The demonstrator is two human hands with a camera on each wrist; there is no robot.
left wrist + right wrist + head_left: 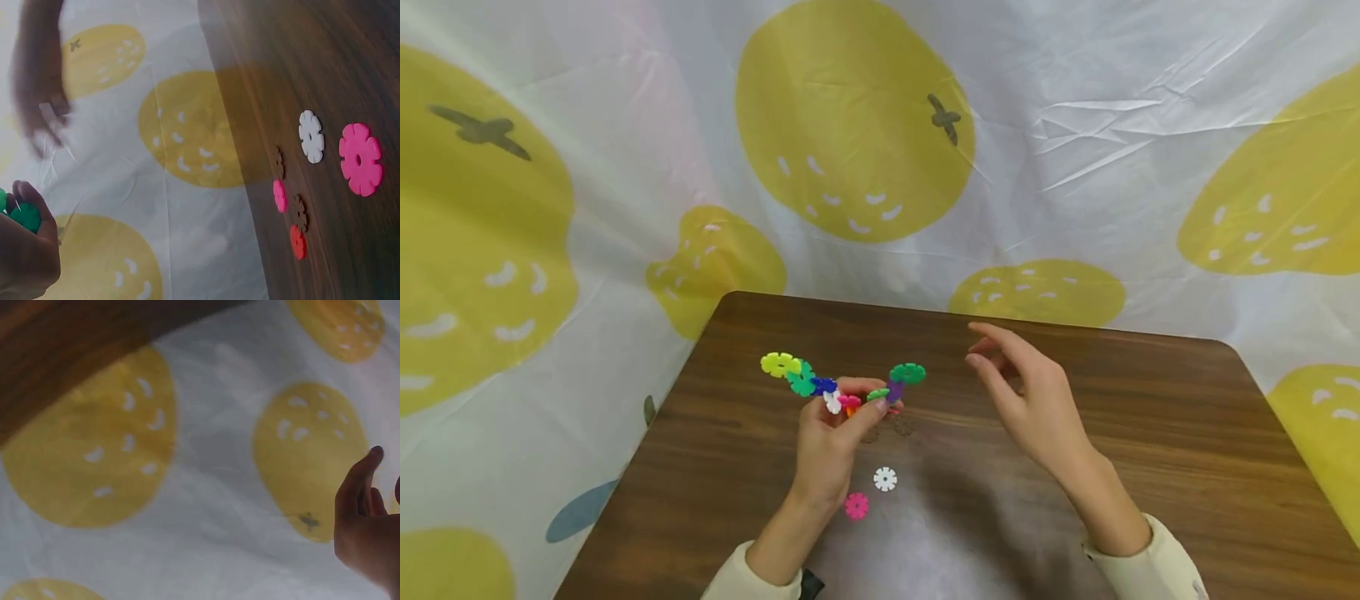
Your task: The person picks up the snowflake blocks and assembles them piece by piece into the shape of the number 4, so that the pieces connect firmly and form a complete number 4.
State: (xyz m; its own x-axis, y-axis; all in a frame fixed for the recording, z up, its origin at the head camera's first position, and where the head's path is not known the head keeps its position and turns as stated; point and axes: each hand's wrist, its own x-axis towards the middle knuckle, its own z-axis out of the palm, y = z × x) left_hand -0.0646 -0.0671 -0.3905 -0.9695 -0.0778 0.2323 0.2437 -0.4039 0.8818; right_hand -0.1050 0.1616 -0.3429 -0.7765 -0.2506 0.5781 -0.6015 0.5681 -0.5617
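My left hand [829, 446] grips a chain of colourful notched plastic discs above the table. Toward the left the chain ends in a yellow disc [780, 364], followed by a green disc [801, 379], a blue one [823, 386] and a white one [832, 402]. On the other side of the thumb, a purple disc [895, 392] joins another green disc [909, 373]. Part of the chain is hidden by the fingers. Apart from it, my right hand [1037, 400] hovers to the right with loosely bent fingers, holding nothing.
On the wooden table [1150, 450] lie a loose white disc [885, 479] and a pink disc [857, 506]. The left wrist view also shows brown discs [300, 214], a smaller pink disc [279, 195] and a red disc [298, 242]. A fruit-patterned curtain [865, 275] hangs behind the table.
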